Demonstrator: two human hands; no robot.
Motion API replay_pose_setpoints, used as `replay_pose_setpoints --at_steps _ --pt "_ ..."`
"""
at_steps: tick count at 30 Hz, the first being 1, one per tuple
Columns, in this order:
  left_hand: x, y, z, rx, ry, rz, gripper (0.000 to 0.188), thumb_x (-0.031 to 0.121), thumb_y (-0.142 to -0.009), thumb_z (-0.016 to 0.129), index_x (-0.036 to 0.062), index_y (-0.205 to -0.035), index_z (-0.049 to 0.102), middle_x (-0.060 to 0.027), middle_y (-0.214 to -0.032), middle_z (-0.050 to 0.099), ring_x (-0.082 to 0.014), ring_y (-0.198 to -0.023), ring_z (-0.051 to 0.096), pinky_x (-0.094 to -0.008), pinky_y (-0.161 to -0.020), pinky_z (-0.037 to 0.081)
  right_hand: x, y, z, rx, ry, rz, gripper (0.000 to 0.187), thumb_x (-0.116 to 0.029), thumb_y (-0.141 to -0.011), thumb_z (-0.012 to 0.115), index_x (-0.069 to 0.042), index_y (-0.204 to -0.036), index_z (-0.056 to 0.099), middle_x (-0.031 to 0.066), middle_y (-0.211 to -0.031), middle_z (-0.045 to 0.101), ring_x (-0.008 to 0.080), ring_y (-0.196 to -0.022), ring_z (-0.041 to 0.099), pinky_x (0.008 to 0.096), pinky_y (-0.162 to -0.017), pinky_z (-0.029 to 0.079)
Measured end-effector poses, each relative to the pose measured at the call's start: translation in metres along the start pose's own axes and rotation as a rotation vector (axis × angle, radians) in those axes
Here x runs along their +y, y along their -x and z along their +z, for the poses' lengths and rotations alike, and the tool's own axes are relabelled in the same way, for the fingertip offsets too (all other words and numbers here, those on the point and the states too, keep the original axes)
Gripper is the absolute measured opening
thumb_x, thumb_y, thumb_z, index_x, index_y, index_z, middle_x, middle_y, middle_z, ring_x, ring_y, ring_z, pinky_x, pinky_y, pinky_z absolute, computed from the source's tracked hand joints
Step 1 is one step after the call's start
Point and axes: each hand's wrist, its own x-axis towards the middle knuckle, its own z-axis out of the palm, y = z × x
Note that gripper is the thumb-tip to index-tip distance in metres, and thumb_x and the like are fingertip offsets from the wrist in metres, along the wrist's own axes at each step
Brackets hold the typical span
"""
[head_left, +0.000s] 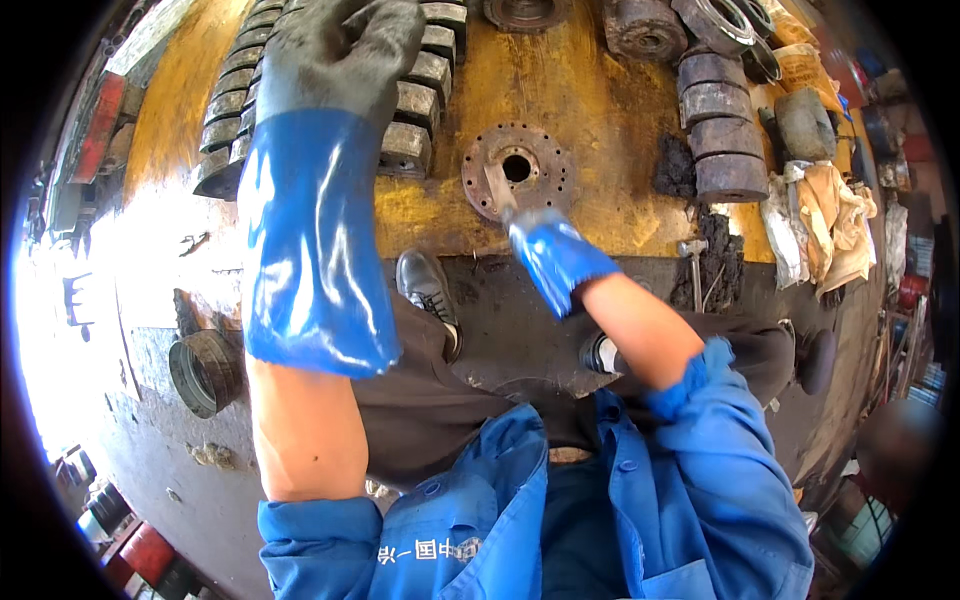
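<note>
My right hand (541, 232), in a blue glove and blurred by motion, grips a flat, pale, strip-shaped tool (499, 188). The tool lies across the left part of a rusty round flange (540, 185), which has a central hole and small holes around its rim. The flange rests flat near the close edge of the yellow work surface. Raised close to the camera, my left hand (345, 55) wears a long blue glove with a soiled grey hand part. Its fingers curl inward at the upper picture edge, and nothing shows in them.
Rows of dark metal blocks (408, 145) stand at the left, partly behind my left glove. Stacked metal cylinders (728, 135) lie at the right, beside crumpled wrapping (825, 225). A hammer (694, 270) is right of my right hand. A metal ring (205, 372) sits lower left.
</note>
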Motion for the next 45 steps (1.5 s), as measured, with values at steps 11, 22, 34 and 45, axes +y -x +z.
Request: replay_pose_setpoints --at_steps 11,22,34,45 --pt "0.007 -0.003 0.013 0.014 -0.058 0.059 0.045 0.028 -0.098 0.071 0.0064 -0.137 0.064 -0.0172 -0.124 0.071 -0.0241 -0.111 0.071 -0.0345 -0.096 0.058 0.013 -0.092 0.006 -0.135 0.060 0.172 0.023 -0.014 -0.094 0.058 -0.005 -0.106 0.076 0.0186 -0.106 0.075 0.0362 -0.093 0.075 0.0447 -0.080 0.060" --pt "-0.003 -0.007 0.003 -0.036 -0.042 0.101 0.049 0.023 -0.098 0.072 0.0014 -0.140 0.059 -0.0153 -0.123 0.072 -0.0238 -0.110 0.071 -0.0331 -0.097 0.058 0.022 -0.075 -0.003 0.008 -0.110 -0.061 0.017 -0.011 -0.090 0.058 -0.002 -0.091 0.073 0.0258 -0.091 0.071 0.0362 -0.081 0.072 0.0464 -0.068 0.054" --pt "0.003 -0.007 0.006 -0.050 0.053 0.012 0.046 0.024 -0.098 0.071 0.0048 -0.139 0.061 -0.0148 -0.119 0.074 -0.0208 -0.107 0.072 -0.0312 -0.090 0.058 0.028 -0.075 -0.036 0.067 -0.465 0.442 0.021 -0.008 -0.089 0.057 0.002 -0.099 0.073 0.0282 -0.100 0.071 0.0427 -0.092 0.072 0.0479 -0.080 0.057" --pt "0.016 0.000 0.009 -0.010 0.112 -0.051 0.046 0.025 -0.096 0.075 0.0122 -0.139 0.064 -0.0138 -0.131 0.069 -0.0244 -0.122 0.065 -0.0360 -0.102 0.055 0.008 0.030 -0.070 -0.518 -0.094 0.391 0.058 -0.019 -0.104 0.046 -0.007 -0.159 0.032 0.0274 -0.107 0.072 0.0394 -0.096 0.073 0.0459 -0.079 0.060"
